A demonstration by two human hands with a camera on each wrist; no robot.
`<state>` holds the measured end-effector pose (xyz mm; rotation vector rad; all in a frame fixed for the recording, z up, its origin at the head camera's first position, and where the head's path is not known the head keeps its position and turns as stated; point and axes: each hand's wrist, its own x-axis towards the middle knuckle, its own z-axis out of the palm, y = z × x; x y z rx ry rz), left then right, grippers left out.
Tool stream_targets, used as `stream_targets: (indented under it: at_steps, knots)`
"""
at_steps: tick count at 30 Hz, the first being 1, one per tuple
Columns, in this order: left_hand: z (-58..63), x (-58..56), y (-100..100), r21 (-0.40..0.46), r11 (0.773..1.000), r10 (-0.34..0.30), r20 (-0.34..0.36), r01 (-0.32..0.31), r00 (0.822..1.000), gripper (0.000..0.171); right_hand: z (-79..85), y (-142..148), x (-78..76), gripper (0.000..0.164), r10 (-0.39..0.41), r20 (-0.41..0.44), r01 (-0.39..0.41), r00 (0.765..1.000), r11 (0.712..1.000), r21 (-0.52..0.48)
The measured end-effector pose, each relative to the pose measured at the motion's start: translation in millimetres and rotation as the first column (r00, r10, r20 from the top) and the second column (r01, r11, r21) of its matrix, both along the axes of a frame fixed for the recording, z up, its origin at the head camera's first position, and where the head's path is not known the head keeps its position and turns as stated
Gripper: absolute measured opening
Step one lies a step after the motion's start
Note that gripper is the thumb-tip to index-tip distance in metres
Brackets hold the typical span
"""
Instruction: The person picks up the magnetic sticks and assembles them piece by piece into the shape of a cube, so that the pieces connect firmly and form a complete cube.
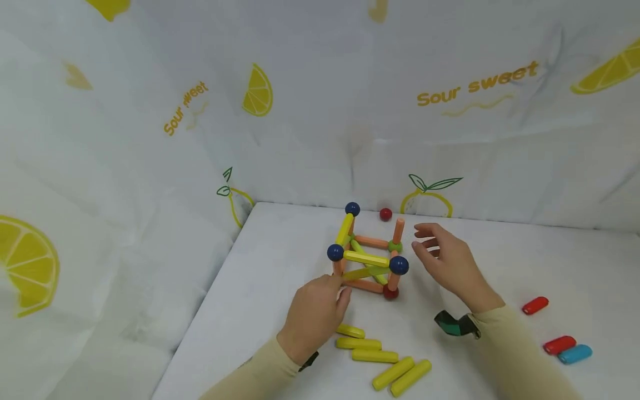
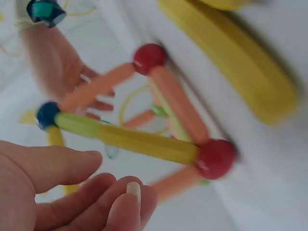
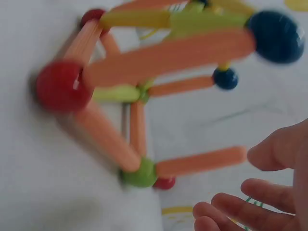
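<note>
A box-like frame of magnetic rods and balls stands on the table. Blue balls (image 1: 335,252) and yellow rods (image 1: 367,259) form its upper part; orange rods (image 3: 168,57) make uprights and base edges. Red balls (image 2: 216,159) and green balls (image 3: 139,172) sit at the base corners. A two-tone diagonal rod (image 2: 149,143) crosses one side. My left hand (image 1: 315,311) is beside the front left upright, thumb and fingertips apart; contact cannot be told. Near the back right upright (image 3: 202,161), which has no ball on top, my right hand (image 1: 447,264) hovers with loosely bent fingers, holding nothing.
Several loose yellow rods (image 1: 375,355) lie in front of the frame. Two red rods (image 1: 535,305) and a blue rod (image 1: 575,354) lie at the right. A loose red ball (image 1: 385,214) rests behind the frame, near the lemon-printed curtain (image 1: 310,139).
</note>
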<state>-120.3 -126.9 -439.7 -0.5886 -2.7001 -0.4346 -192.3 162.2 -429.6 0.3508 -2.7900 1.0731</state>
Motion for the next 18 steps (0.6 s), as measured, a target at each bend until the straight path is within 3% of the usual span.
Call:
stream_targets:
  at_steps: [2,4,8,11,13,18]
  knots:
    - [-6.2,-5.5,-11,0.055,0.995,0.076,0.084,-0.081,0.994,0.022,-8.5,9,-20.2,0.052,0.018,0.077,-0.021,0.997,0.999,0.044]
    - [-14.1,-16.2,-17,0.112,0.984,0.113,0.199,-0.137,0.973,0.026,-15.8,16,-37.5,0.056,0.053,0.151,-0.065,0.987,0.995,0.078]
    - [-26.0,-40.9,-20,0.247,0.953,0.053,0.431,-0.174,0.901,0.032,-27.4,23,-59.1,0.051,0.146,0.268,-0.171,0.952,0.983,0.069]
    - [-28.1,-53.5,-21,0.329,0.926,-0.017,0.525,-0.185,0.851,0.03,-32.0,22,-64.4,0.044,0.192,0.329,-0.212,0.925,0.977,0.026]
    - [-27.3,-58.8,-22,0.352,0.915,-0.037,0.557,-0.196,0.83,0.029,-33.2,21,-63.4,0.04,0.199,0.352,-0.215,0.915,0.977,0.008]
    - [-23.6,-72.8,-31,0.353,0.905,-0.036,0.619,-0.238,0.784,0.027,-33.4,20,-51.1,0.035,0.18,0.338,-0.203,0.924,0.979,0.032]
